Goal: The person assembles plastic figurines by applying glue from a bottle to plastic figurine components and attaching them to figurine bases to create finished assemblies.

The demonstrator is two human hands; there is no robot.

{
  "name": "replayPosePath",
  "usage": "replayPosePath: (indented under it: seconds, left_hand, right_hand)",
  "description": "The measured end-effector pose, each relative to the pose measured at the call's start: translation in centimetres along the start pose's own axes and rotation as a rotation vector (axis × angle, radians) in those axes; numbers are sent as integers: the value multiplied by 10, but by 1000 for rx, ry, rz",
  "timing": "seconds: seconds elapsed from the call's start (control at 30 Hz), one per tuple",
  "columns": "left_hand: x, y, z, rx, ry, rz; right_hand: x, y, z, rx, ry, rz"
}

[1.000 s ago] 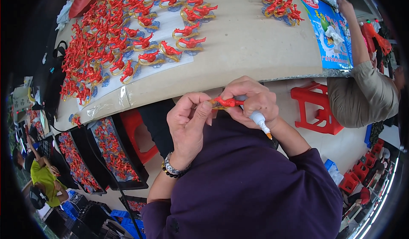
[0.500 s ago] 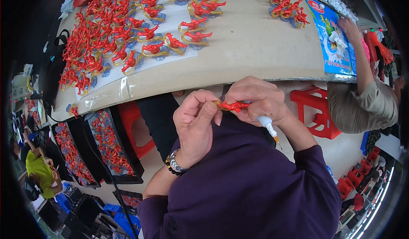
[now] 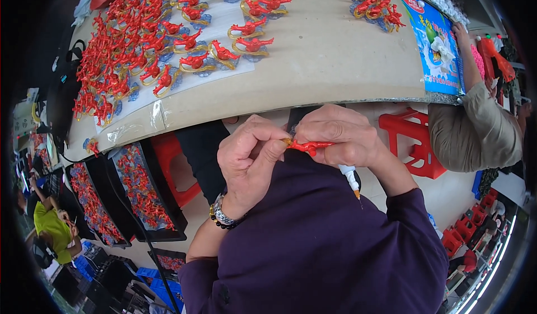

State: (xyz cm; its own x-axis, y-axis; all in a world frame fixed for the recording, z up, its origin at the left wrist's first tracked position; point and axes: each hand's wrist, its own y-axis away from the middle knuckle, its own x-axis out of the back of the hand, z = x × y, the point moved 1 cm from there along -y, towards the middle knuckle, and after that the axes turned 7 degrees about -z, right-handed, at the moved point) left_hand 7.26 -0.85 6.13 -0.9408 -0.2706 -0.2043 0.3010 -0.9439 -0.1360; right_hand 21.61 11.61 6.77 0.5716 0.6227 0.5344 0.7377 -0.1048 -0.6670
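Note:
Above my lap, my left hand [image 3: 249, 160] pinches the gold end of a small red figurine [image 3: 305, 146] between thumb and fingertips. My right hand [image 3: 338, 137] closes on the figurine's other side. Tucked in that same hand is a white squeeze bottle [image 3: 348, 171] with an orange nozzle and a thin tip pointing down. My fingers hide part of the figurine. Many similar red figurines [image 3: 193, 60] with gold loops and blue cloud-like bases stand on the table's left side, some on a white sheet. A small cluster of figurines [image 3: 377, 9] sits farther right.
The beige table [image 3: 319, 51] curves in front of me. Black trays [image 3: 142, 188] full of figurines are at the left, near a red stool [image 3: 173, 163]. Another red stool [image 3: 414, 140] is at the right, beside a co-worker's khaki sleeve [image 3: 486, 118]. A blue poster [image 3: 433, 42] lies near them.
My left hand has shifted slightly left and turned, still pinching the figurine. My right hand has rolled a little, so the bottle's nozzle points more steeply down. The view has shifted slightly.

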Motion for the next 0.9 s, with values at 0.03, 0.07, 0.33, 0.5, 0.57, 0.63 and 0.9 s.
replayPosePath:
  seconds: [0.03,0.07,0.33,0.5,0.57,0.63,0.9]
  left_hand:
    - [1,-1,1,-40,-59,-16]
    - [2,-3,2,-81,-117,-32]
    - [8,-9,10,-118,-251,-112]
    - [7,-12,8,-100,-276,-83]
    - [6,-12,6,-165,-371,-52]
    - [4,-12,6,-174,-416,-44]
    - [7,-11,-6,-141,-445,-14]
  right_hand:
    - [0,0,0,-1,-8,5]
    - [0,0,0,-3,-17,10]
    - [-4,1,9,-37,-160,47]
    - [-8,-1,10,-253,-292,130]
    - [-9,7,14,-276,-362,109]
    - [-11,10,15,-299,-437,88]
    - [-21,11,16,-423,-692,233]
